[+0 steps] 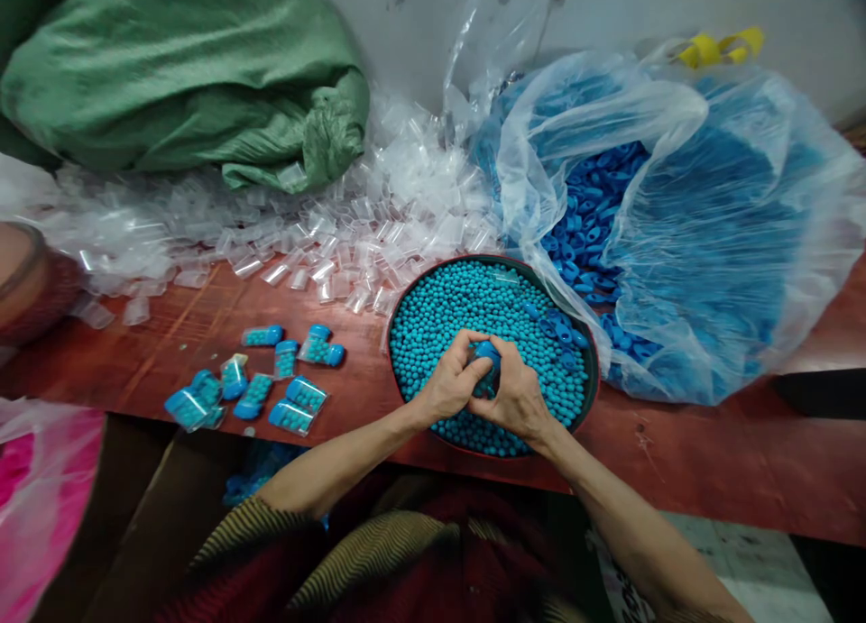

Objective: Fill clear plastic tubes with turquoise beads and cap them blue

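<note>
My left hand [449,381] and my right hand [512,393] meet over a round tub [595,380] filled with small turquoise balls [446,312]. Between them, the fingers of both hands grip a small clear container with a blue cap [485,352]; its lower part is mostly covered by my fingers. A few loose blue caps [563,330] lie on the balls at the tub's right side. To the left on the table, several capped containers with turquoise balls inside [255,395] lie in a loose group.
Many clear empty containers [325,244] are heaped along the back of the red-brown table [690,461]. A green sack [189,73] rests at back left. At right sits a translucent plastic bag [717,235] of blue caps. A round bowl [33,285] stands at the left edge.
</note>
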{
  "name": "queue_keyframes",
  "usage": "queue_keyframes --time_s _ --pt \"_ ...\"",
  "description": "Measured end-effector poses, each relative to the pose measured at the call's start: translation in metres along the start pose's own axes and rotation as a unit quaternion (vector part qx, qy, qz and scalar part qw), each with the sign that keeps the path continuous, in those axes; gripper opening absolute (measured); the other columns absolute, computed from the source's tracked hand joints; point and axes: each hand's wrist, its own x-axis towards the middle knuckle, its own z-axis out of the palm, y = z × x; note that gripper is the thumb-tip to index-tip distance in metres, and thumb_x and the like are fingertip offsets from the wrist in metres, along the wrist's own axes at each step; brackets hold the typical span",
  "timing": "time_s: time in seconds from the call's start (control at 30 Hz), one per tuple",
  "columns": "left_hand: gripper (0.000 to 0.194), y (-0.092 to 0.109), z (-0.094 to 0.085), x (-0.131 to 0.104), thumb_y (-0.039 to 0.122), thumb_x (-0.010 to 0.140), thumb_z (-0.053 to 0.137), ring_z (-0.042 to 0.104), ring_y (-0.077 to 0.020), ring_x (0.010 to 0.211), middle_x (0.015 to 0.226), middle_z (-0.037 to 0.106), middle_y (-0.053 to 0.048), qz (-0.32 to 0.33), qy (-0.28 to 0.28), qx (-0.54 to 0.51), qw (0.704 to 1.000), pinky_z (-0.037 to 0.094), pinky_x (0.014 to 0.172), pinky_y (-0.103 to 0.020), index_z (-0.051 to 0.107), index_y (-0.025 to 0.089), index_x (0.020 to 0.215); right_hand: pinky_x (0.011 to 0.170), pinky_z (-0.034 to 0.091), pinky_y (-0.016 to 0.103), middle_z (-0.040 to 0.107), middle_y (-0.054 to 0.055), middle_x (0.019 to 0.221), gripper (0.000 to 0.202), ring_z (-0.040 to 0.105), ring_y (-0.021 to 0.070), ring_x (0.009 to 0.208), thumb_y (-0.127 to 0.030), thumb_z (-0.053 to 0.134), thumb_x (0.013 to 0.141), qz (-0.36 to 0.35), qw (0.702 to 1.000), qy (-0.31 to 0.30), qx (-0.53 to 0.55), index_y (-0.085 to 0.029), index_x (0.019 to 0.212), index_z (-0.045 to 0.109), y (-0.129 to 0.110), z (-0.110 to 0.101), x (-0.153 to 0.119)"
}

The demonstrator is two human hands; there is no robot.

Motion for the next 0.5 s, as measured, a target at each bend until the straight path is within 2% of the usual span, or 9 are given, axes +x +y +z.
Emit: queue_keyframes --time_s 0.2,0.3,0.37,0.43,0.5 --pt "0.018 -0.014 0.004 -0.003 0.029 0.081 0.052 0.04 -0.0077 0.058 0.066 0.043 0.005 0.015 0.061 0.054 0.997 0.035 0.058 -0.02 0.046 0.019 0.095 0.061 0.053 0.039 0.057 0.017 0.1 0.074 0.062 0.029 0.084 -0.047 0.057 0.074 0.015 1.0 -0.006 0.012 -0.01 0.133 0.029 0.002 0.014 -0.013" --pt "0.016 -0.015 0.004 0.003 0.028 0.082 0.052 0.042 -0.008 0.061 0.068 0.046 0.004 0.014 0.045 0.059 0.997 0.036 0.059 -0.02 0.047 0.018 0.094 0.067 0.053 0.043 0.055 0.02 0.108 0.078 0.061 0.0324 0.092 -0.048 0.06 0.073 0.075 0.997 -0.005 0.016 -0.011 0.135 0.029 -0.003 0.015 -0.013" --pt "0.021 -0.014 0.002 0.006 0.029 0.081 0.053 0.044 -0.0081 0.062 0.07 0.048 0.004 0.005 0.027 0.038 0.999 0.038 0.059 -0.02 0.047 0.017 0.096 0.071 0.053 0.044 0.053 0.02 0.116 0.085 0.059 0.0324 0.097 -0.047 0.062 0.072 0.113 0.991 -0.045 0.055 -0.013 0.14 0.025 -0.004 0.009 -0.009" --pt "0.029 -0.014 -0.003 0.007 0.033 0.08 0.055 0.046 -0.0084 0.062 0.074 0.051 0.003 -0.009 0.015 0.011 1.0 0.04 0.058 -0.021 0.046 0.017 0.102 0.073 0.053 0.042 0.049 0.019 0.125 0.095 0.06 0.029 0.097 -0.045 0.066 0.071 0.127 0.978 -0.111 0.126 -0.017 0.146 0.015 -0.002 0.0 -0.004" --pt "0.034 -0.012 -0.015 0.004 0.036 0.08 0.055 0.049 -0.0092 0.063 0.079 0.053 0.002 -0.012 0.028 0.01 0.999 0.042 0.058 -0.022 0.046 0.018 0.107 0.071 0.053 0.039 0.043 0.018 0.134 0.102 0.061 0.0242 0.091 -0.044 0.068 0.07 0.134 0.96 -0.152 0.193 -0.022 0.148 0.006 0.005 -0.011 0.0"
